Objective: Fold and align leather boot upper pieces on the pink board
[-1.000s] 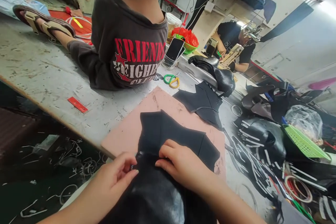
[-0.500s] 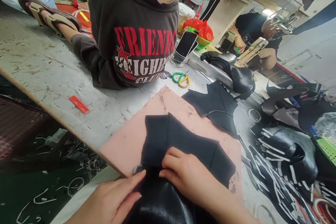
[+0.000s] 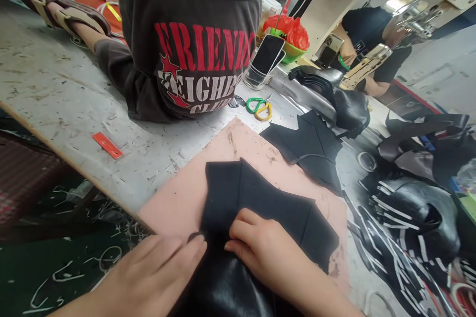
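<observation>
A black leather piece lies partly on a pink board [image 3: 178, 193], its matte fabric side [image 3: 275, 203] spread out with seams across it. Its near part is turned over and shows a glossy black surface [image 3: 238, 287]. My right hand [image 3: 260, 242] is closed, thumb and curled fingers pinching the piece along the fold. At the left end of that fold, my left hand [image 3: 156, 262] has its fingers pressed together on the piece's edge, by a small dark curled flap [image 3: 194, 236]. The left thumb is hidden.
A person [image 3: 186, 44] sits on the table just ahead. Green-and-yellow scissors [image 3: 258, 108], more black pieces [image 3: 308, 146] and a glass holding phones [image 3: 260, 74] lie beyond the board. Black strips [image 3: 390, 257] crowd the right. A red tag [image 3: 107, 145] is at left; another person works behind.
My left hand has moved from a spread thumb and finger to fingers pressed together on the edge, covering the shiny bit there. My right hand keeps its pinch. The view shifts slightly.
</observation>
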`<control>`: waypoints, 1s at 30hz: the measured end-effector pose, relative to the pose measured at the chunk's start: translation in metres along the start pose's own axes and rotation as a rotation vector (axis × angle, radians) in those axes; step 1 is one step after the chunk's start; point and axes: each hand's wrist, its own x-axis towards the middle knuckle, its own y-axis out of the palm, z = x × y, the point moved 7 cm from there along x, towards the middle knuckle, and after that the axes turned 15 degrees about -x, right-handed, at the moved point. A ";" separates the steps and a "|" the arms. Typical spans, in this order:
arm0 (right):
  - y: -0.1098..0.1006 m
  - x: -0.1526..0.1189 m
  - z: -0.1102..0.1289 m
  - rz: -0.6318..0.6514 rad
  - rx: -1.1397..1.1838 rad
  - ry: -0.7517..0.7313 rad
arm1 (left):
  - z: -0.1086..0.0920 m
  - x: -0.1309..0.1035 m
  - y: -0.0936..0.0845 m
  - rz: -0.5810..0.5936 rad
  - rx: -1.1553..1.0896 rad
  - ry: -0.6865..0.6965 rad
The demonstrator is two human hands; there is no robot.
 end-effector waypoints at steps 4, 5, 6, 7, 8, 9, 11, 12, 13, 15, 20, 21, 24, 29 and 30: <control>0.001 0.000 0.002 -0.004 -0.045 -0.019 | -0.002 -0.004 0.000 0.029 0.009 0.084; 0.001 0.000 0.003 -0.007 -0.066 -0.029 | -0.001 -0.005 0.000 0.034 0.000 0.100; 0.000 -0.001 0.004 -0.010 -0.089 -0.040 | -0.001 -0.007 0.000 0.038 -0.012 0.117; 0.000 -0.001 0.005 -0.011 -0.114 -0.050 | -0.001 -0.008 -0.001 0.032 -0.021 0.136; 0.000 -0.002 0.006 -0.011 -0.137 -0.057 | -0.001 -0.010 -0.001 0.028 -0.031 0.151; 0.000 -0.003 0.007 -0.008 -0.157 -0.063 | 0.000 -0.011 -0.002 0.021 -0.040 0.160; -0.001 -0.005 0.009 0.001 -0.186 -0.073 | 0.001 -0.013 -0.004 0.030 -0.064 0.152; -0.001 -0.006 0.010 0.003 -0.195 -0.075 | 0.000 -0.013 -0.005 0.039 -0.079 0.149; 0.000 -0.007 0.010 0.004 -0.202 -0.078 | -0.001 -0.014 -0.005 0.046 -0.090 0.150; 0.000 -0.009 0.011 0.000 -0.209 -0.083 | -0.005 -0.014 -0.007 0.049 -0.115 0.143; 0.001 -0.012 0.008 -0.034 -0.186 -0.075 | -0.008 -0.010 -0.009 -0.012 -0.204 0.056; 0.001 -0.012 0.007 -0.042 -0.181 -0.068 | -0.009 -0.010 -0.008 -0.012 -0.211 0.057; 0.001 -0.010 0.006 -0.050 -0.171 -0.060 | -0.009 -0.009 -0.004 -0.001 -0.210 0.085; 0.000 -0.004 0.006 -0.043 -0.183 -0.057 | -0.007 -0.008 -0.002 0.032 -0.170 0.122; 0.000 -0.003 0.006 -0.043 -0.186 -0.057 | -0.007 -0.007 -0.002 0.047 -0.154 0.134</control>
